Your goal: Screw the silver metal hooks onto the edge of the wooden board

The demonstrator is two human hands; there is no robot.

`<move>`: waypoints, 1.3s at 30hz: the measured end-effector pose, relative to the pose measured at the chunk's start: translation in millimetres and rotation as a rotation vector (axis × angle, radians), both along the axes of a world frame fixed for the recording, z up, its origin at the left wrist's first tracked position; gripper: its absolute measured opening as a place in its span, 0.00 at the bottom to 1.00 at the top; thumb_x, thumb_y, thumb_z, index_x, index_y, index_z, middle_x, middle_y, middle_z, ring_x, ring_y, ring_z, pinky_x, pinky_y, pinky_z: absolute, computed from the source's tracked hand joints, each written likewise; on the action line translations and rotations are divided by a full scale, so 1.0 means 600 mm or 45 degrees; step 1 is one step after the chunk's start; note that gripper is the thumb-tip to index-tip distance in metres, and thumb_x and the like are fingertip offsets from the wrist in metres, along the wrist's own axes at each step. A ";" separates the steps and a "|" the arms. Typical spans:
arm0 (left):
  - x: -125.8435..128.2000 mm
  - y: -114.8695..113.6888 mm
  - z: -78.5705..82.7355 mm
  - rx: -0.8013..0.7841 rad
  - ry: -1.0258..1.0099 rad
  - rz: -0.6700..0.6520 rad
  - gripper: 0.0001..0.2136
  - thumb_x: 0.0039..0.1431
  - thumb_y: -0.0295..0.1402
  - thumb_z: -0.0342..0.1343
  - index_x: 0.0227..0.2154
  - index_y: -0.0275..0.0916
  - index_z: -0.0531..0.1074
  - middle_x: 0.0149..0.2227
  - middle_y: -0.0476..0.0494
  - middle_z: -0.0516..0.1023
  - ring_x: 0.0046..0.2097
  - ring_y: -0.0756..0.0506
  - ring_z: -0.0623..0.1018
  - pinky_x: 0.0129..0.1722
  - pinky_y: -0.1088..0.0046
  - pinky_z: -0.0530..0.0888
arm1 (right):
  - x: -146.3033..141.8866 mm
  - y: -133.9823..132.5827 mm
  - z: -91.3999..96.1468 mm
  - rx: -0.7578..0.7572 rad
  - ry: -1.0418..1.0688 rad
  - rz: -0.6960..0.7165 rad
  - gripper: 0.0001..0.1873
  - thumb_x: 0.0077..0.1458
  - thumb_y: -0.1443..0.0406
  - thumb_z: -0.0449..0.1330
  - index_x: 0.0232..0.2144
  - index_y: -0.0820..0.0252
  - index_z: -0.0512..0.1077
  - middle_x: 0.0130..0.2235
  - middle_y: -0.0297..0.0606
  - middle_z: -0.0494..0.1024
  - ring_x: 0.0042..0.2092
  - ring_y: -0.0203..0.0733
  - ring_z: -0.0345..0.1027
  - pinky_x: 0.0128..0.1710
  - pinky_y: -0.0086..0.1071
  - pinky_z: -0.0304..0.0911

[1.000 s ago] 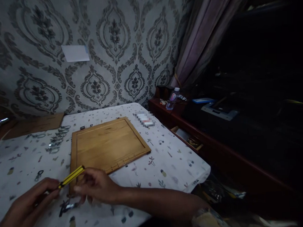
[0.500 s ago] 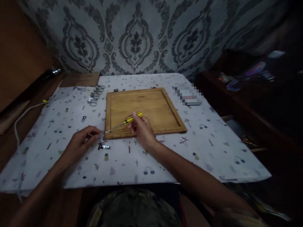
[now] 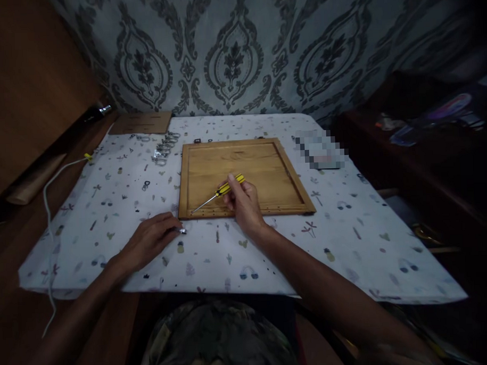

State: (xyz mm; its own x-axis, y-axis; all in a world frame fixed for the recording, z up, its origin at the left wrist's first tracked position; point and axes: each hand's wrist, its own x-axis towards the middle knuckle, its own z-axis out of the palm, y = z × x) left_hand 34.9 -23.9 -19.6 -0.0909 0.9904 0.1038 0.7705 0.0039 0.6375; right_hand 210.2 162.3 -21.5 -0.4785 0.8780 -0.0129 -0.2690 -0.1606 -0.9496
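Observation:
My right hand grips a screwdriver with a yellow and black handle, its thumb along the top. The metal shaft slants down to the left, its tip over the near left corner of a framed wooden panel. Small dark holes run along the panel's near edge. Just off that corner, on the cloth, the fingers of my left hand close on a small shiny metal piece. Fingers cover much of it, so its exact kind is unclear.
Several metal fittings lie in a cluster beyond the panel's left side. Behind them is a brown cardboard sheet. A blurred-out box lies to the right. A white cable hangs over the left edge of the patterned tablecloth.
My left hand has come down from the panel's corner onto the metal piece on the cloth. The screwdriver tip has shifted slightly right along the near edge. The camera view has turned left.

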 end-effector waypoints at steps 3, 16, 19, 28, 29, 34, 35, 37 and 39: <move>0.003 0.003 0.011 0.033 -0.159 0.079 0.12 0.67 0.41 0.55 0.38 0.41 0.80 0.37 0.43 0.81 0.38 0.45 0.79 0.39 0.72 0.74 | 0.002 0.001 0.008 0.030 0.030 0.001 0.34 0.44 0.35 0.68 0.20 0.58 0.69 0.16 0.26 0.64 0.19 0.28 0.53 0.17 0.24 0.47; 0.068 0.055 0.060 0.001 -0.921 0.383 0.11 0.43 0.38 0.71 0.26 0.37 0.81 0.24 0.48 0.79 0.24 0.52 0.70 0.25 0.76 0.70 | 0.012 -0.039 0.030 -0.099 -0.051 0.731 0.30 0.42 0.41 0.73 0.26 0.60 0.70 0.20 0.26 0.68 0.19 0.26 0.51 0.18 0.26 0.40; 0.076 0.058 0.066 0.014 -0.842 0.338 0.10 0.44 0.38 0.70 0.26 0.37 0.82 0.26 0.47 0.81 0.27 0.49 0.74 0.29 0.75 0.72 | 0.017 -0.041 0.037 -0.078 -0.099 0.777 0.29 0.38 0.45 0.76 0.25 0.60 0.70 0.20 0.24 0.67 0.20 0.26 0.51 0.19 0.25 0.42; 0.076 0.060 0.062 0.193 -0.512 0.408 0.13 0.51 0.39 0.63 0.37 0.38 0.81 0.35 0.43 0.82 0.37 0.45 0.79 0.34 0.73 0.73 | 0.018 -0.045 0.036 -0.027 -0.127 0.840 0.26 0.38 0.49 0.76 0.26 0.60 0.72 0.21 0.27 0.74 0.19 0.26 0.51 0.18 0.26 0.42; 0.078 0.057 0.062 0.273 -0.449 0.463 0.13 0.51 0.39 0.63 0.39 0.38 0.79 0.38 0.43 0.81 0.40 0.44 0.79 0.35 0.72 0.74 | 0.017 -0.046 0.035 -0.020 -0.127 0.815 0.25 0.38 0.49 0.76 0.26 0.60 0.72 0.22 0.28 0.75 0.18 0.26 0.51 0.17 0.25 0.43; 0.101 0.032 0.054 0.397 -0.544 0.619 0.11 0.58 0.42 0.62 0.31 0.39 0.73 0.33 0.48 0.75 0.35 0.48 0.75 0.33 0.75 0.74 | 0.014 -0.055 0.030 0.008 -0.183 0.694 0.26 0.35 0.48 0.76 0.26 0.60 0.72 0.21 0.27 0.74 0.17 0.26 0.50 0.16 0.26 0.46; 0.106 0.028 0.050 0.347 -0.655 0.593 0.13 0.59 0.44 0.62 0.31 0.38 0.73 0.32 0.48 0.76 0.33 0.48 0.75 0.32 0.75 0.74 | 0.014 -0.058 0.029 0.032 -0.197 0.693 0.26 0.35 0.48 0.76 0.26 0.60 0.72 0.20 0.25 0.71 0.17 0.26 0.50 0.16 0.26 0.47; 0.114 0.023 0.041 0.254 -0.861 0.547 0.17 0.58 0.49 0.64 0.32 0.37 0.75 0.32 0.48 0.77 0.31 0.49 0.75 0.31 0.75 0.75 | 0.015 -0.063 0.028 0.105 -0.220 0.724 0.23 0.37 0.50 0.75 0.25 0.59 0.72 0.18 0.22 0.65 0.18 0.28 0.51 0.17 0.26 0.48; 0.119 0.023 0.032 0.203 -1.024 0.558 0.20 0.53 0.52 0.68 0.32 0.37 0.77 0.32 0.47 0.78 0.30 0.50 0.75 0.30 0.76 0.75 | 0.016 -0.067 0.026 0.194 -0.235 0.750 0.20 0.42 0.52 0.73 0.25 0.60 0.73 0.19 0.23 0.63 0.19 0.28 0.53 0.18 0.26 0.49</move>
